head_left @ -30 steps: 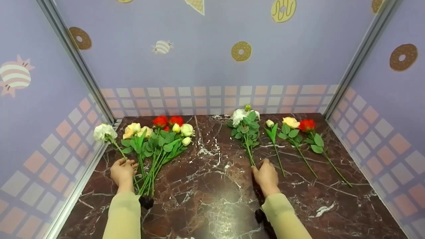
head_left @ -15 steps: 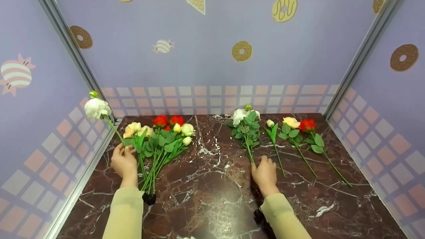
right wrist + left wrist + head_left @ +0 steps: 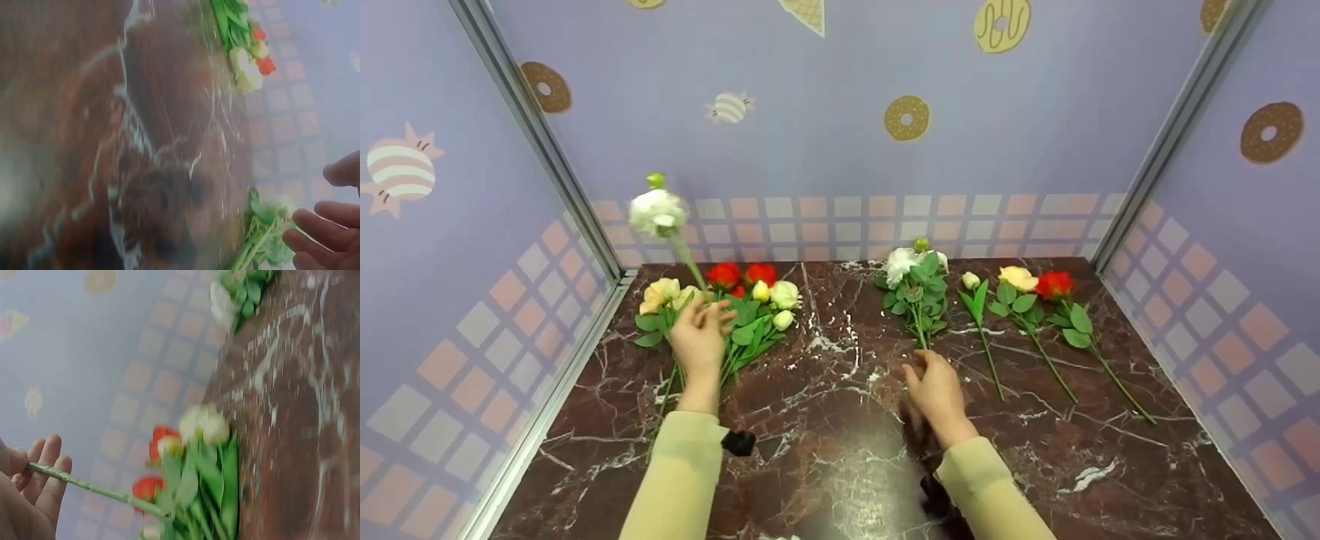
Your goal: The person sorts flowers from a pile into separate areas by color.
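Observation:
My left hand (image 3: pixel 701 337) pinches the green stem of a white flower (image 3: pixel 658 211) and holds it raised over the left bunch of flowers (image 3: pixel 754 307). A green bud shows above the white bloom in the head view. The left wrist view has the bare stem (image 3: pixel 101 489) running out between thumb and fingers of the left hand (image 3: pixel 42 492). My right hand (image 3: pixel 936 390) is at the stem ends of a white-flower bunch (image 3: pixel 915 281), with no flower in its grasp. In the right wrist view, thumb and fingers of the right hand (image 3: pixel 329 230) stand apart.
To the right, a white-budded tulip (image 3: pixel 973 289), a yellow rose (image 3: pixel 1020 281) and a red flower (image 3: pixel 1055 285) lie singly on the dark marble table (image 3: pixel 825 420). Patterned panels (image 3: pixel 840 142) enclose the table at the back and both sides.
My left hand has lifted the white flower and carried it rightward over the left bunch. The right hand has shifted slightly left and forward, while the flowers on the right stay put.

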### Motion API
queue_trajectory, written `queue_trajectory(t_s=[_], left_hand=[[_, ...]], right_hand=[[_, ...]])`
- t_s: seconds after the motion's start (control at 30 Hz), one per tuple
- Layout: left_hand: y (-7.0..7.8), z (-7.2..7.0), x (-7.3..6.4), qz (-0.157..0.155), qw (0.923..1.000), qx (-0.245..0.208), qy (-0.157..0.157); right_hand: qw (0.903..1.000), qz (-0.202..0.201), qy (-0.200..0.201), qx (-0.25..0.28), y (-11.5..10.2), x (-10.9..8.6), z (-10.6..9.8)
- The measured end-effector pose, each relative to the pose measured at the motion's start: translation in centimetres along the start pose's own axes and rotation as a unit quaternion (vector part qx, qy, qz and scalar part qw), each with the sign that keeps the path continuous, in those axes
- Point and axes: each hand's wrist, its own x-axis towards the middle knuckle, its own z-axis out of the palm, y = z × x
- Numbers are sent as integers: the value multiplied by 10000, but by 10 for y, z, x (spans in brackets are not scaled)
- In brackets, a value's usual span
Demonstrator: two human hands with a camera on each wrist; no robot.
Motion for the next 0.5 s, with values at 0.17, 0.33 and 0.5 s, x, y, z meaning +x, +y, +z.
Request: queue_trajectory(t_s=[0.17,0.33,0.5], left_hand=[[7,25,-20,-283,9970,-533,-476],[8,51,-43,-435,9916,-874,-848],[6,74,-68,-613,9859,-964,-1220]], right_hand=[[9964,-73,-357,769,-14,-7,5],[9881,-275,-701,1345,-30,-14,8],[9768,-402,-1076,1807,-46,-22,10]])
